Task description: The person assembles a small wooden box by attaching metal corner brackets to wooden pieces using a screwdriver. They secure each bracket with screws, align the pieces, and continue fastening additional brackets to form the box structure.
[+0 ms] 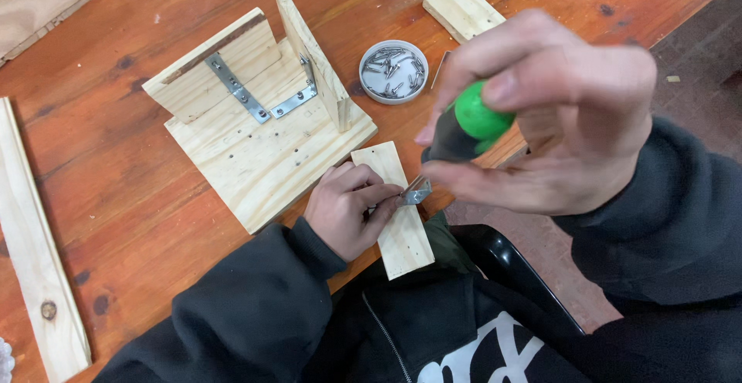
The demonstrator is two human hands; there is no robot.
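Pale pine is what I am working on: my left hand (345, 209) pinches a small metal corner bracket (416, 193) against the short wood block (393, 209) at the table's near edge, and I would keep it flat and square while my right hand (550, 112), closed around the green-handled screwdriver (470, 124), drives straight down, though its tip is hidden. The reddish wooden table (116, 197) also carries a partly built pine assembly (259, 112), a round tin of screws (393, 71) and loose boards, with dark tiled floor at right.

1. screwdriver handle (473, 120): bright green cap over a black grip.
2. small plank (396, 213): pale, straw-coloured pine with fine grain.
3. bracket (416, 193): dull silver metal.
4. bench (116, 190): reddish-brown boards dotted with dark knots.
5. round dish (393, 71): white rim, grey-silver screws inside.
6. sleeves (247, 313): charcoal black.
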